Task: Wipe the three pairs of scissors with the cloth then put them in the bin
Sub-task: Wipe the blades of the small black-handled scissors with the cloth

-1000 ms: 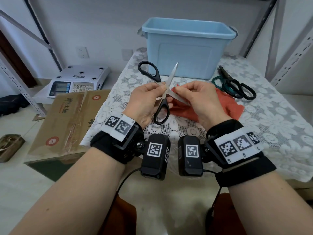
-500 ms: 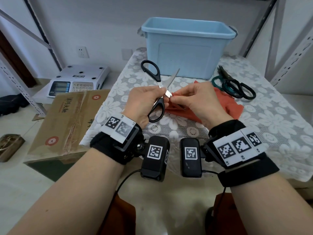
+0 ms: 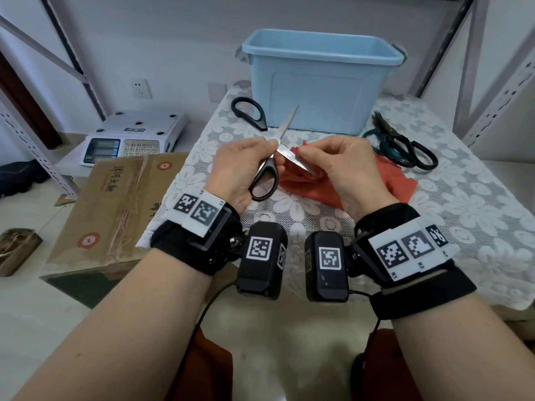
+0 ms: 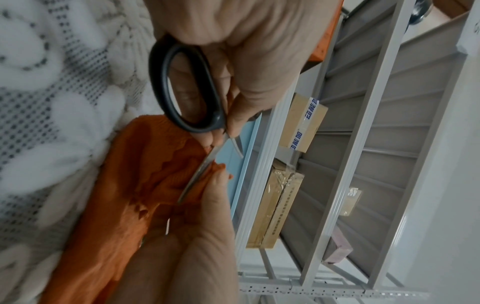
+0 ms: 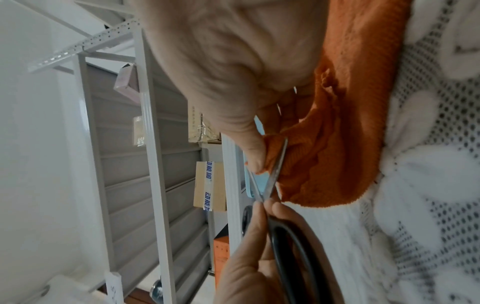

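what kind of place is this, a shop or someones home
Probably a storeroom or small shop's back room, not a living space: bare metal shelving holding taped cartons, a price-computing scale on a low surface, and a flattened cardboard box beside the table.

Head view looks down over the table; both wrist views, close-in, share the orange cloth (image 4: 135, 185)

Worktop (image 3: 477, 227), access notes: blue bin (image 3: 315, 91) blocks the far edge, its mouth open from above. Open black scissors (image 3: 269, 146) and orange cloth (image 3: 399, 186) fill the centre. Two more scissors (image 3: 405, 146) lie right of the bin. Bare lace at right and near edge.
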